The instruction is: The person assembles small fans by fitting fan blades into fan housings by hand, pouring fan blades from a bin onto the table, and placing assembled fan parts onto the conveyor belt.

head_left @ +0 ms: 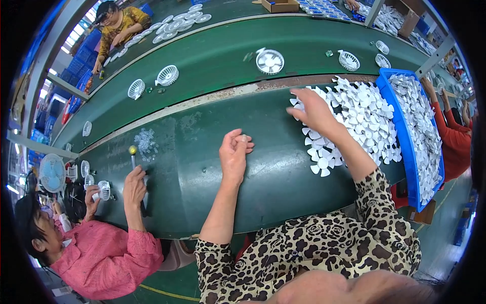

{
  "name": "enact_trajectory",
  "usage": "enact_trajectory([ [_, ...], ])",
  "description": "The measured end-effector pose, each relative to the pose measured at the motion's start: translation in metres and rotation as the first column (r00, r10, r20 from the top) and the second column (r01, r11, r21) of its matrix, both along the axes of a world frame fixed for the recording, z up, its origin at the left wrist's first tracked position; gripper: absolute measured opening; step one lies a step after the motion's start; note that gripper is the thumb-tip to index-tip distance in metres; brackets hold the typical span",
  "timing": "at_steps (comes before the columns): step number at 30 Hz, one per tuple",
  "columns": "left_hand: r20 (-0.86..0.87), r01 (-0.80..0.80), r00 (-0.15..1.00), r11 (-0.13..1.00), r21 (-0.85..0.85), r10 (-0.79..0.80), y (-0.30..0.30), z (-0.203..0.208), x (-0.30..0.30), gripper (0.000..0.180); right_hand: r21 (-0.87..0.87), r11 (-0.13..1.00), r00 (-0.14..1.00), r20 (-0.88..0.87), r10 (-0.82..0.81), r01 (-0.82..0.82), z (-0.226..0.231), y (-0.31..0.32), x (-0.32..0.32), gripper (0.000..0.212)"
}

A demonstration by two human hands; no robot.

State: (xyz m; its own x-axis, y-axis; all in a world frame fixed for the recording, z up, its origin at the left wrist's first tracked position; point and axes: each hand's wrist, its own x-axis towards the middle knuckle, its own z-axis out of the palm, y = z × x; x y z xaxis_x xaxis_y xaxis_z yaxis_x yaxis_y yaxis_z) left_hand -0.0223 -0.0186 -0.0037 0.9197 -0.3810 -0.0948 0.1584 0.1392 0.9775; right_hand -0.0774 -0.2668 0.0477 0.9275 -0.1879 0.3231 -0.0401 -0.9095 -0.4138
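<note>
My left hand [235, 154] is over the middle of the green work table [202, 131], with its fingers curled. A small pale piece [244, 138] shows at the fingertips, too small to name. Farther right, my right hand [316, 111] reaches to the left edge of a heap of white fan blades [362, 114]. Its thumb and fingers are apart, and the blades lie under and beside it. I see nothing clearly gripped in it.
A blue bin [400, 119] full of fan blades stands right of the heap. Small clear pieces [146, 142] lie left. A co-worker's hand [134, 187] holds a yellow-headed hammer [133, 154]. White fan housings [270, 62] sit on the green conveyor belt [212, 66] beyond the table.
</note>
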Motion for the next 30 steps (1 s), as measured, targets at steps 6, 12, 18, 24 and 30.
enact_trajectory([
  [6,0.070,0.075,0.994,0.993,0.086,-0.082,-0.005,-0.001,-0.001,0.026,-0.364,0.929,0.974,-0.228,-0.017,-0.069,-0.014,0.000,-0.018,0.025],
  [12,0.119,0.067,0.989,0.985,0.156,-0.086,-0.006,-0.004,-0.004,0.023,-0.273,0.961,0.999,0.040,-0.020,0.030,-0.009,-0.003,-0.012,0.019],
  [18,0.216,0.043,0.971,0.968,0.249,-0.098,-0.002,-0.009,-0.006,0.023,0.191,0.980,0.974,0.225,0.008,-0.052,0.003,0.013,-0.022,0.036],
  [24,0.216,-0.010,0.976,0.982,0.188,-0.032,-0.008,0.002,-0.006,0.023,0.706,0.704,0.947,-0.172,0.270,-0.072,-0.010,0.064,-0.047,0.041],
  [30,0.264,-0.069,0.964,0.962,0.263,-0.003,-0.009,0.020,0.000,0.027,0.056,0.945,0.942,0.120,0.315,-0.323,-0.042,0.089,-0.059,0.052],
])
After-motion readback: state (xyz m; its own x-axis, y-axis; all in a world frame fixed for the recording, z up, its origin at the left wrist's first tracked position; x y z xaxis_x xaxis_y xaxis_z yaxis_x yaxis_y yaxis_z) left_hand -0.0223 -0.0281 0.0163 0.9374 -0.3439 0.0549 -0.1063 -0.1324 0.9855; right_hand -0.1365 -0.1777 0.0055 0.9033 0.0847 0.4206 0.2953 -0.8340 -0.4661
